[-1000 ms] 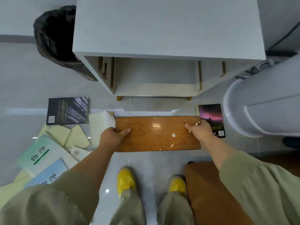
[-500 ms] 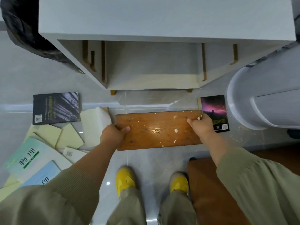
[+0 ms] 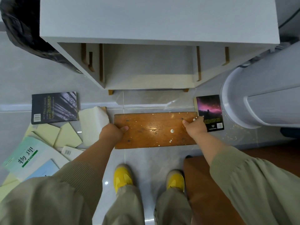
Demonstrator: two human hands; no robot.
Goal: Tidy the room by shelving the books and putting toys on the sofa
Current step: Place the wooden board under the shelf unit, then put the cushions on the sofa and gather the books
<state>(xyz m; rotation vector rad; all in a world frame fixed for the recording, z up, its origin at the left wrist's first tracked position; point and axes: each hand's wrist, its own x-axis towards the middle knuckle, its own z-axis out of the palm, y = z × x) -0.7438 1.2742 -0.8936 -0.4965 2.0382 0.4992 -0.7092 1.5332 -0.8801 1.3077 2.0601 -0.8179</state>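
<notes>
I hold a paint-spotted wooden board level in front of the white shelf unit. My left hand grips its left end, thumb on top. My right hand grips its right end. The unit's open compartment has wooden rails on both side walls. Books lie on the floor: a dark one at the left, a purple nebula one by the board's right end, and several pale green and blue ones in a heap at the lower left.
A black bin bag stands left of the unit. A large white cylindrical appliance fills the right. A brown wooden surface lies by my right foot. My yellow shoes stand on grey tiles.
My view moved closer to the shelf unit, and the board stays gripped in both hands at about the same height. The books have not moved.
</notes>
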